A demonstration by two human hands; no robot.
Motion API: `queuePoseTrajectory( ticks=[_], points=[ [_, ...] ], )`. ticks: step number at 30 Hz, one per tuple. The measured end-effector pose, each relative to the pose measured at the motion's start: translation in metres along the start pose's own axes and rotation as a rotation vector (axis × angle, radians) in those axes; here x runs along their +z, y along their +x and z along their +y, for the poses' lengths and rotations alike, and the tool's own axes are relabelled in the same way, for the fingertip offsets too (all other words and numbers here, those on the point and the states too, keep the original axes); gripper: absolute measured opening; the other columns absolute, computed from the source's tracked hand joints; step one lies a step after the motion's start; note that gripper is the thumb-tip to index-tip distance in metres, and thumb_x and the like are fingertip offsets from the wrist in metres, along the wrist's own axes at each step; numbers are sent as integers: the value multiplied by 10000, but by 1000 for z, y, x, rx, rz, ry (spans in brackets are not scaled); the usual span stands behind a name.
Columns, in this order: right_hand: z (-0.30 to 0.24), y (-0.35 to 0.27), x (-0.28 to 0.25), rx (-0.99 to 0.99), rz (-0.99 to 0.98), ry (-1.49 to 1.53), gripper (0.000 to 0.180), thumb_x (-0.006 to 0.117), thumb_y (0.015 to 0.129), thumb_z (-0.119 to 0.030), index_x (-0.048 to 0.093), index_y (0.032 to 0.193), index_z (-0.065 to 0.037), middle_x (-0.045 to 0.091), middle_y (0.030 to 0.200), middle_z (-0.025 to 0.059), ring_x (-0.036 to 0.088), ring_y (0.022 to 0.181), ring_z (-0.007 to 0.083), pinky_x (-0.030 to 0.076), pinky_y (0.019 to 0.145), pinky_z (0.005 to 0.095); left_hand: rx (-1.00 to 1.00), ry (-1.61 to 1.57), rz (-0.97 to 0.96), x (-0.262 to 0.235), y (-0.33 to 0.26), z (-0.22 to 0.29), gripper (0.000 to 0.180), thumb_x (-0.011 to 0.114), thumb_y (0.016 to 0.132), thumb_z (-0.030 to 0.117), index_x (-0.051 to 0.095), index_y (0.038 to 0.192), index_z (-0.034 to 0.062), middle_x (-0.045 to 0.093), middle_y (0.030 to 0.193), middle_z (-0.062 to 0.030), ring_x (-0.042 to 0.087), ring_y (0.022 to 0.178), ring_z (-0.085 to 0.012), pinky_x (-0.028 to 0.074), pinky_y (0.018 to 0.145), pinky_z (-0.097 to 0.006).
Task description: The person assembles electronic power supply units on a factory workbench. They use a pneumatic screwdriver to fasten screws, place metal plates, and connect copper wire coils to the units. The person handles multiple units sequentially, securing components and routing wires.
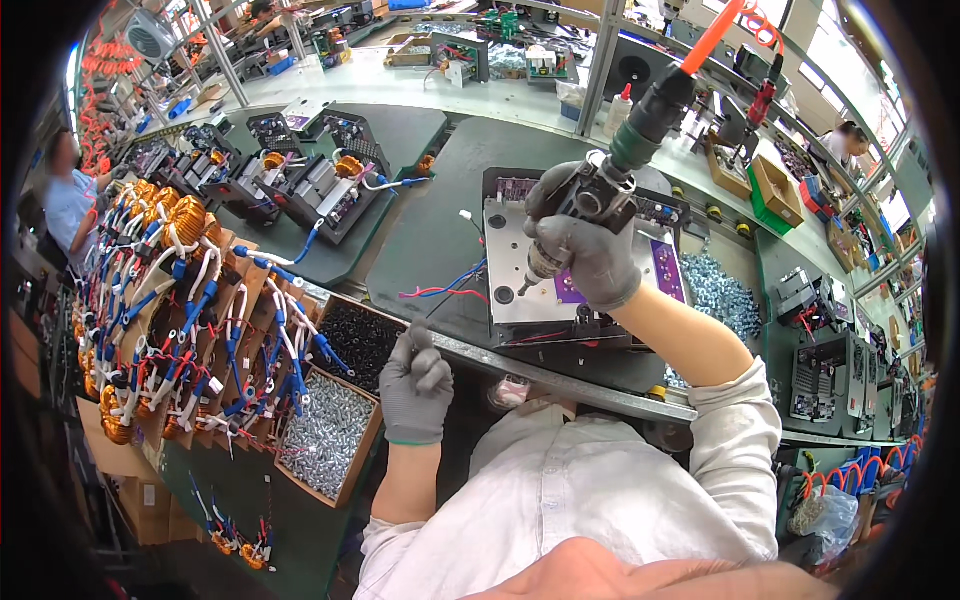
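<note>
Right hand (590, 262) grips the pneumatic screwdriver (600, 190) over the metal plate (520, 270); left hand (415, 385), fingers curled together, hovers near the screw box (325, 435); fastening looks underway.

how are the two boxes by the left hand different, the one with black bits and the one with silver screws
The box of black parts lies farther from the person, right beside the left hand; the box of silver screws lies nearer, lower left of that hand. One holds dark, dull pieces, the other bright shiny metal ones. Both are open, brown-walled, full, and stand side by side.
</note>
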State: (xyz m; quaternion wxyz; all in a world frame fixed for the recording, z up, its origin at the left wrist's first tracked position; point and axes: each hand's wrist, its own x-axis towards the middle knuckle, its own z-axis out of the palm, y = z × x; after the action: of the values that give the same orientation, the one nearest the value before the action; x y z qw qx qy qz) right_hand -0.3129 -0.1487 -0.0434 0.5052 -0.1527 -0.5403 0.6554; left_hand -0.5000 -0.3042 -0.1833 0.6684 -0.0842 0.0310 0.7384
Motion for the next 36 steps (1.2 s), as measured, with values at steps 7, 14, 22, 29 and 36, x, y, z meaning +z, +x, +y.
queuePoseTrajectory(
  ticks=[7,14,22,29,36],
  points=[
    [15,7,-4,-7,50,-52,262,637,710,19,563,961,25,597,747,130,481,463,106,435,400,268,58,125,-23,-29,-2,-9,380,428,1050,311,616,1185,10,501,627,37,299,435,-63,287,352,-213],
    [26,6,-4,-14,-42,-71,238,657,713,15,571,935,17,597,733,112,507,493,100,432,406,241,132,178,294,-1,-4,-17,378,429,1050,298,575,1241,6,491,684,37,344,512,-61,320,392,-198],
    [21,11,1,101,8,-81,289,689,714,82,612,975,-15,654,860,35,595,700,80,504,586,238,43,197,-174,6,-16,-28,352,476,1034,255,559,1253,-9,523,759,22,371,548,-62,343,405,-194],
    [-58,-46,7,48,-139,399,384,595,739,62,567,1115,-11,607,808,91,530,587,163,501,589,345,-123,237,-83,36,-30,-63,349,488,1031,253,567,1243,-13,648,909,-63,493,621,-105,404,421,-199],
    [-80,-107,-25,-456,-255,241,518,610,736,71,542,1214,-118,598,944,128,647,801,241,537,744,397,-388,285,-157,56,-22,-117,339,490,1029,285,595,1192,7,663,855,-53,498,571,-95,380,393,-189]
  ],
)
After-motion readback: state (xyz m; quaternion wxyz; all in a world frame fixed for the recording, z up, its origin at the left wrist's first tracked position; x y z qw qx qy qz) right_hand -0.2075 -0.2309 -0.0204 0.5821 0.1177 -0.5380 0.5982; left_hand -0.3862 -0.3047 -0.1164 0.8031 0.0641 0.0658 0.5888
